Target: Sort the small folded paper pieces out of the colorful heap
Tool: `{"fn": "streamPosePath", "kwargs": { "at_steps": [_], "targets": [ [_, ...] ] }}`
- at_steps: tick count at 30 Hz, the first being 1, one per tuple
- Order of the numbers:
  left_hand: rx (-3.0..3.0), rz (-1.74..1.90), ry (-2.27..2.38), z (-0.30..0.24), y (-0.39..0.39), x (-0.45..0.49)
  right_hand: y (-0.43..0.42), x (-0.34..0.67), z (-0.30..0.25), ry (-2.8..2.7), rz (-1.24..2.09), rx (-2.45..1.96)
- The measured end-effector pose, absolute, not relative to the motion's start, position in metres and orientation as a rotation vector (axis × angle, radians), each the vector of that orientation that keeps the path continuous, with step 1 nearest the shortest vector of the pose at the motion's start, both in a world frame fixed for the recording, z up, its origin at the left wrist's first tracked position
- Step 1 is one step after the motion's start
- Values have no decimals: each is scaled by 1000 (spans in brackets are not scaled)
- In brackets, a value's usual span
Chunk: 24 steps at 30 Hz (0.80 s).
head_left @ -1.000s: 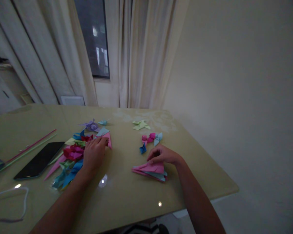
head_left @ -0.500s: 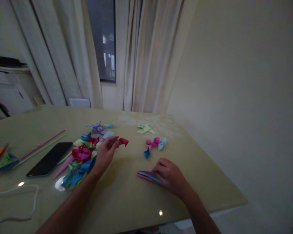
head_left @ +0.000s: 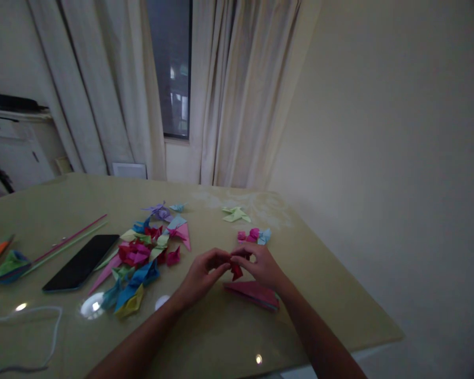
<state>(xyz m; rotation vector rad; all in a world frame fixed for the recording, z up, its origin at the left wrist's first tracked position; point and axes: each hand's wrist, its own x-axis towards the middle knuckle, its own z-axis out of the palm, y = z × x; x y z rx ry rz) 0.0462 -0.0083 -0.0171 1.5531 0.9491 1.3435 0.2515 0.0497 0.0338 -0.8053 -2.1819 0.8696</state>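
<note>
A small red folded-paper piece (head_left: 236, 271) is pinched between my two hands above the table. My left hand (head_left: 204, 275) has thumb and fingers closed on its left side. From the right, the fingertips of my right hand (head_left: 264, 267) meet them on the same piece, partly covering it. Just below my hands lies a flat pink folded paper (head_left: 253, 292) with a bluish edge, touched by neither hand's fingers. Behind my right hand are small pink and light-blue paper folds (head_left: 254, 235).
Left of my hands lies a pile of colourful origami pieces (head_left: 136, 252). A black phone (head_left: 81, 263), thin pink and green strips (head_left: 69, 239) and a white cable (head_left: 55, 331) are farther left. A pale green paper fold (head_left: 236, 214) lies towards the back.
My left hand has brought the red paper piece rightward from beside the pile. My right hand has let go of the pink folded paper and now also grips the red piece.
</note>
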Motion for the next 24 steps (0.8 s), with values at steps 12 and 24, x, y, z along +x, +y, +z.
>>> {"fn": "streamPosePath", "kwargs": {
  "at_steps": [12,24],
  "targets": [
    [1718,1395,1136,-22,-6,47,56,252,1,-2126,998,-709],
    [2271,650,2384,-40,7,-17,97,307,7,-1967,680,-931]
  ]
}}
